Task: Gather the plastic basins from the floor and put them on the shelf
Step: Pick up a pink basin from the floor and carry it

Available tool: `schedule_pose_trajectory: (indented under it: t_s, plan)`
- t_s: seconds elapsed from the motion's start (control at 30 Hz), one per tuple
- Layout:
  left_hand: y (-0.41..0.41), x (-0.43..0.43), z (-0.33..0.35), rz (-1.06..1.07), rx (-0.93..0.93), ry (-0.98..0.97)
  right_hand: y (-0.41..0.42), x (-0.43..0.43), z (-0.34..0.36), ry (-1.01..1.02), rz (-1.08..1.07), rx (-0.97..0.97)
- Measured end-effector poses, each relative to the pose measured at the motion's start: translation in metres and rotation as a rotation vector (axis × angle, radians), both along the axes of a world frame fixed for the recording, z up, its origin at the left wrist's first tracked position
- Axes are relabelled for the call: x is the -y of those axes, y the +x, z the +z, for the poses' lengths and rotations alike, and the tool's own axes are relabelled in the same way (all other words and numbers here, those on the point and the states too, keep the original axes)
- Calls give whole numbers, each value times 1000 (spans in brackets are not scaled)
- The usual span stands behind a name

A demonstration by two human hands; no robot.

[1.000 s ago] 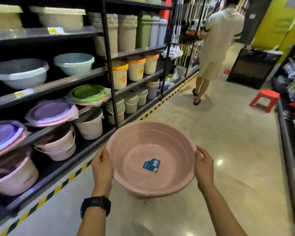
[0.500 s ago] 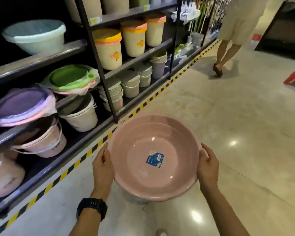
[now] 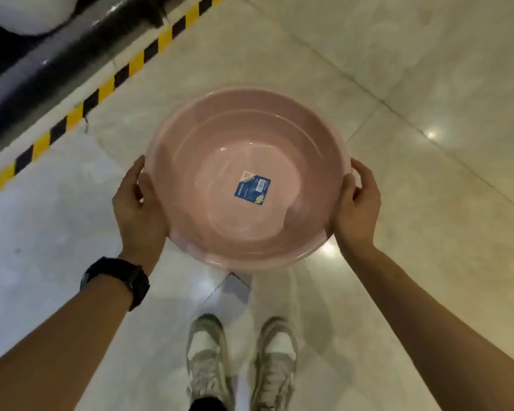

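Head view: my left hand [image 3: 138, 207] and right hand [image 3: 357, 204] grip the round pink plastic basin [image 3: 247, 176] by opposite rims; I should keep it level toward the black shelf [image 3: 42, 63], upper left.

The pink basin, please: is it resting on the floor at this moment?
No, the pink basin is held up off the tiled floor, gripped at its rim by the left hand and the right hand.

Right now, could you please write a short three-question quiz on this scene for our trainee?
1. True or false: both hands hold the pink basin.
2. Which wrist bears the black watch?
3. What sits inside the basin: A) water, B) a blue sticker, C) a cloth?

Key: 1. True: the left hand and right hand grip opposite rims. 2. Left. 3. B.
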State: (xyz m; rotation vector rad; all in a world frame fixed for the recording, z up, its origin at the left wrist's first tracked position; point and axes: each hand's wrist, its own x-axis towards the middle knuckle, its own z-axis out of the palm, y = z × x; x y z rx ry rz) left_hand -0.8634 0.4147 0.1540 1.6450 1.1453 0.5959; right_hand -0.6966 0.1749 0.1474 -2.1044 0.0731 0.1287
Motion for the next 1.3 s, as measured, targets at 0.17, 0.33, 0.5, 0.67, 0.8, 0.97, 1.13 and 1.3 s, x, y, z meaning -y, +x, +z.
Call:
schedule_pose_trajectory:
  t_s: [0.17, 0.33, 0.5, 0.67, 0.8, 0.97, 1.13, 1.3]
  plan:
    - [2, -3, -107, -11, -71, -21, -6, 0, -113, -124, 34, -32]
    - [-7, -16, -168, -26, -187, 41, -15, -8, -174, -254, 117, -44]
    - [-25, -22, -191, -151, -356, 157, -19, -8, -192, -349, 173, -3]
    - [-37, -33, -187, -358, -553, 249, -18, -5, -191, -491, 210, 50]
    - [-35, -37, -187, -432, -650, 263, -12, -6, -194, -591, 218, 42]
    - [-34, -29, -195, -275, -589, 74, -13, -3, -198, -656, 222, -98]
    - [-32, -24, -198, -213, -544, -154, -13, -3, -194, -537, 238, -271]
    - [-38, -18, -196, -150, -202, -477, -14, -3, -190, -100, 178, -493]
